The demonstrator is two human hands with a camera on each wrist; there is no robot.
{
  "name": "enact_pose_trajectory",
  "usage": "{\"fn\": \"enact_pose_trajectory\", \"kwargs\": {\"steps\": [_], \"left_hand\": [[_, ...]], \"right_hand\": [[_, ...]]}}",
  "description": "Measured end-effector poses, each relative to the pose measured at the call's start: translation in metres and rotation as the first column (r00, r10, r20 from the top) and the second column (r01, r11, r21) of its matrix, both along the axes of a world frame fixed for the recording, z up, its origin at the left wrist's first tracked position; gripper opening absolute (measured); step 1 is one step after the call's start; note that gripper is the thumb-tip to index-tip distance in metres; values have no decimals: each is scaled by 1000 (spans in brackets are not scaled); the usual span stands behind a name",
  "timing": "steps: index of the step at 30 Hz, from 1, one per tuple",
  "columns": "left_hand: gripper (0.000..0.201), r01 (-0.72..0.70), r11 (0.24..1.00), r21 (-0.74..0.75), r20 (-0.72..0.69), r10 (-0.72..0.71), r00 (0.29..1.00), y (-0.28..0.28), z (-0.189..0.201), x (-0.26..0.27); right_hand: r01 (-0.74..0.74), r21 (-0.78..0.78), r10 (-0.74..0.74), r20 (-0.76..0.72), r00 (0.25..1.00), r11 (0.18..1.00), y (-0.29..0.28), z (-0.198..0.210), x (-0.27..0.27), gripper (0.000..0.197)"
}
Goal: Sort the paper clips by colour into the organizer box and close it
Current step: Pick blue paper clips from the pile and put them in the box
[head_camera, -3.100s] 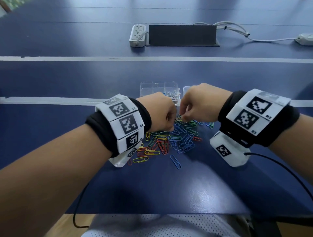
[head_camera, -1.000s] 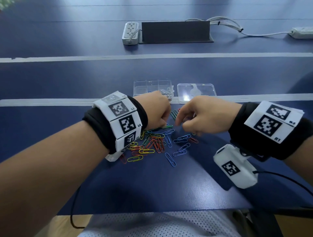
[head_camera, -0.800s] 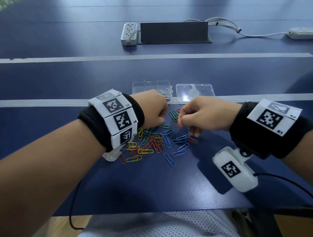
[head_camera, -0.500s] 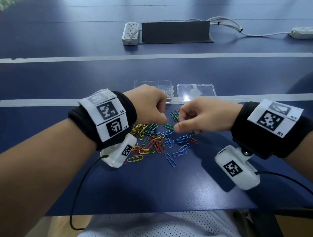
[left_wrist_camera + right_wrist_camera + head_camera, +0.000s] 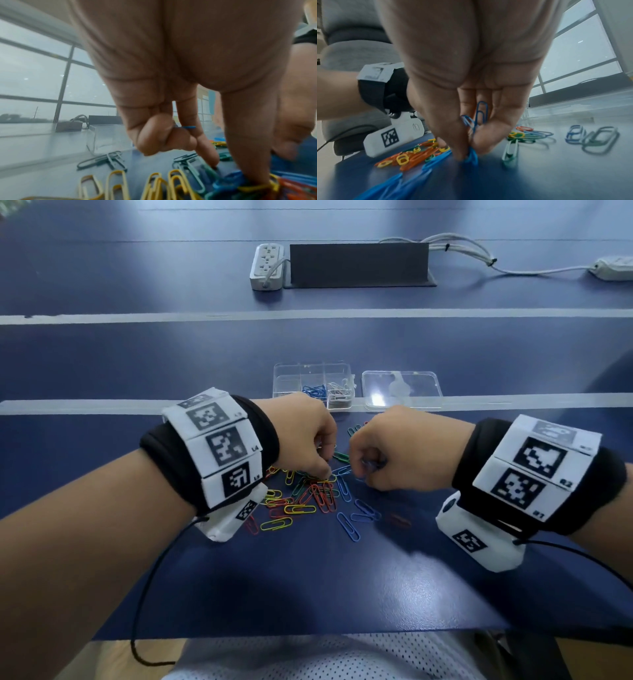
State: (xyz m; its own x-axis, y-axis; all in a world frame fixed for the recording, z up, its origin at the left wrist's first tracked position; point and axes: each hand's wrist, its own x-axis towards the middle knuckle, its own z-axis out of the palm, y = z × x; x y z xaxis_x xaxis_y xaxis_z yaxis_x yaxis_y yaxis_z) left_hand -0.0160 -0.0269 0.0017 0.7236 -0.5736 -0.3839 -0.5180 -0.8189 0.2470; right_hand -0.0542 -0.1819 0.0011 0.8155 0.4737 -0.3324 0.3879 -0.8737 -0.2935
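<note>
A heap of coloured paper clips lies on the blue table between my hands. Behind it stands the clear organizer box, with blue clips and white clips in two front compartments. Its lid lies flat to the right. My left hand reaches into the heap with thumb and forefinger, while its curled fingers keep a blue clip. My right hand holds blue clips in its palm and pinches another blue clip on the table.
A white power strip and a dark upright panel stand at the back, with white cables running right. Loose blue clips lie toward the near edge, and green ones lie right of my right hand.
My left hand has dropped from just before the box down onto the heap. My right hand has lowered its fingertips to the table among the blue clips.
</note>
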Motion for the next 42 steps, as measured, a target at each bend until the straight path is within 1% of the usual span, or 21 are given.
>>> {"fn": "enact_pose_trajectory", "kwargs": {"steps": [4,6,8,10,13,14,16,20,22,24,28,31,33,38,40,42], "left_hand": [[9,70,997,21,64,-71,995,-3,0,-1],[12,77,997,4,69,-77,995,-1,1,-1],[8,35,999,-31,53,-33,998,1,1,-1],[6,-26,997,-78,34,29,999,5,2,1],[2,-107,982,-153,5,109,994,10,4,5],[4,-138,975,-177,5,141,990,11,5,8],[11,-211,951,-228,19,221,975,13,6,17],[21,-350,880,-320,58,387,920,7,7,34],[26,-373,868,-328,74,417,906,2,7,42],[31,-380,868,-319,91,427,900,-3,6,49],[41,-420,849,-320,89,468,879,-11,8,56],[47,-474,805,-357,17,513,858,-10,10,56],[51,-518,768,-377,-59,538,841,-8,12,55],[54,-624,634,-457,-290,557,778,-2,15,51],[53,-647,595,-478,-329,561,759,1,17,49],[49,-647,596,-475,-318,569,758,5,16,48]], "right_hand": [[152,120,-146,-63,987,981,-3,4,7,22],[244,182,-218,-154,964,952,-5,4,12,24],[346,227,-268,-315,910,910,-6,4,14,24],[430,261,-295,-430,853,864,-7,3,16,27],[525,343,-329,-490,807,779,-4,4,23,27],[542,366,-341,-486,805,757,-2,6,27,26],[552,389,-375,-444,814,737,3,10,35,25],[542,378,-457,-296,839,751,16,21,56,22],[539,360,-487,-231,842,762,21,23,65,21],[532,319,-509,-158,846,785,25,23,71,26],[533,277,-527,-100,844,800,29,26,78,28],[517,253,-524,-45,851,818,33,31,83,27],[499,223,-507,-23,862,838,37,30,87,27],[480,108,-484,13,875,871,50,31,97,20],[476,81,-479,23,878,876,53,30,99,14],[463,51,-465,36,884,885,57,29,101,6]]}}
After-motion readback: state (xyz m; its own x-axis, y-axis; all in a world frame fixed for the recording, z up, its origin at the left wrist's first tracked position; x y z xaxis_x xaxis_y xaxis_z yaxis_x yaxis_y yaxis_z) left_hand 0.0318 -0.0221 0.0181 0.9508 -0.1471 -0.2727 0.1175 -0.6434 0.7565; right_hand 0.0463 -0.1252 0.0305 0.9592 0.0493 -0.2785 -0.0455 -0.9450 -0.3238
